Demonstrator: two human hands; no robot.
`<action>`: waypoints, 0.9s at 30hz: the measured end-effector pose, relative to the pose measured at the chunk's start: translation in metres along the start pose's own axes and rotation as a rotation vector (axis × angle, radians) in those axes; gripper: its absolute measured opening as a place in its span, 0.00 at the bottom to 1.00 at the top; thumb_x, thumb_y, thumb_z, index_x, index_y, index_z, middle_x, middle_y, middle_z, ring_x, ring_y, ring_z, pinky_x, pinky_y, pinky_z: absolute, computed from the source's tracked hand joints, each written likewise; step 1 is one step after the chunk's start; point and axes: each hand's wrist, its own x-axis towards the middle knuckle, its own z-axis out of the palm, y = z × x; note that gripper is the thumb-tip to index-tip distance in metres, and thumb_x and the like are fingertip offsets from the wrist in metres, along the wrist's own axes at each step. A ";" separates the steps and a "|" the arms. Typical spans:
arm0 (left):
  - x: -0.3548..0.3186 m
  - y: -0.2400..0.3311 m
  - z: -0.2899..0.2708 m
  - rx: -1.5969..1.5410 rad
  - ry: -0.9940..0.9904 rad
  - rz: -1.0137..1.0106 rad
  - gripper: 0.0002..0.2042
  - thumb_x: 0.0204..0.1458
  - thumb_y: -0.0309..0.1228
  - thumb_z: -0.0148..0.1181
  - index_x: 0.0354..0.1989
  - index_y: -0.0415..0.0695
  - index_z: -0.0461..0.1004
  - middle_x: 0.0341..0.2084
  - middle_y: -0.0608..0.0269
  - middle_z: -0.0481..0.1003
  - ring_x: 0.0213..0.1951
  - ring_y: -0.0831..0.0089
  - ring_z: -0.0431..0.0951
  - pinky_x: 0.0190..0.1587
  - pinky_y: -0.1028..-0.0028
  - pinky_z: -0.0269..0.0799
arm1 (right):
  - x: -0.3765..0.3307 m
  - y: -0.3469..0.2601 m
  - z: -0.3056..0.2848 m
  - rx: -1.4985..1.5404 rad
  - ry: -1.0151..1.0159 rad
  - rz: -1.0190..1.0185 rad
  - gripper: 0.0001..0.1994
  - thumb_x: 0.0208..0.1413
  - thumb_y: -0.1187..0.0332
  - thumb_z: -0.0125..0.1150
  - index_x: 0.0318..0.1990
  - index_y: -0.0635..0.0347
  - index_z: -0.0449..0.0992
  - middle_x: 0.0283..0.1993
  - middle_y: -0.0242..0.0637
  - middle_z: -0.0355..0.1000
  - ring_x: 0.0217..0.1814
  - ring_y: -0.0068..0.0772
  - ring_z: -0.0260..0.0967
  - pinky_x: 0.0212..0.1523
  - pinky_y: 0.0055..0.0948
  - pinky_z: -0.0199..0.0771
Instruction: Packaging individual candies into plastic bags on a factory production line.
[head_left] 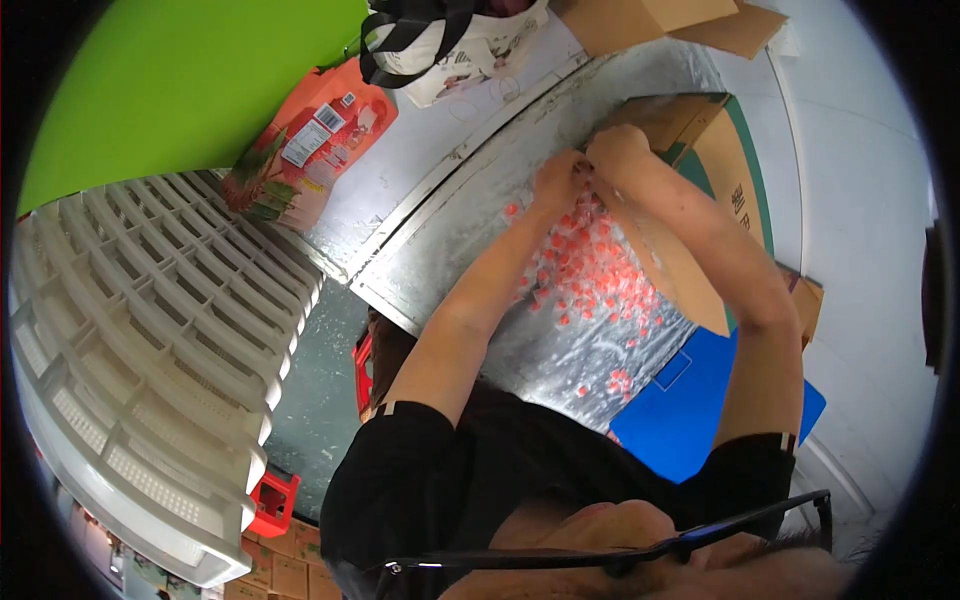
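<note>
At the far side of the metal tabletop point(520, 340), both my hands are drawn close together beside a cardboard box. My left hand point(560, 182) has its fingers closed in a pinch. Touching or almost touching it is my right hand point(617, 150), also with fingers curled in. Whatever they hold is too small and too hidden to make out. Below the hands spreads a heap of small red pieces point(597, 262), each seemingly in a clear wrapper, narrowing toward my fingers. A few more lie apart nearer to me. My right forearm passes over the box flap point(680, 265).
The open cardboard box point(722, 165) stands on the right, above a blue panel point(690, 395). At the back are an orange-red bag point(325, 145) and a white tote bag point(480, 55) with black handles. Stacked white plastic crates point(150, 350) fill the left; a red crate point(273, 503) sits lower down.
</note>
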 end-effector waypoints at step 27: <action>-0.015 -0.008 -0.012 -0.213 -0.220 -0.056 0.09 0.53 0.24 0.56 0.42 0.37 0.73 0.33 0.56 0.77 0.36 0.67 0.80 0.39 0.70 0.75 | -0.052 -0.122 0.139 1.303 1.081 0.619 0.16 0.61 0.64 0.53 0.54 0.53 0.77 0.51 0.49 0.75 0.53 0.54 0.72 0.53 0.43 0.72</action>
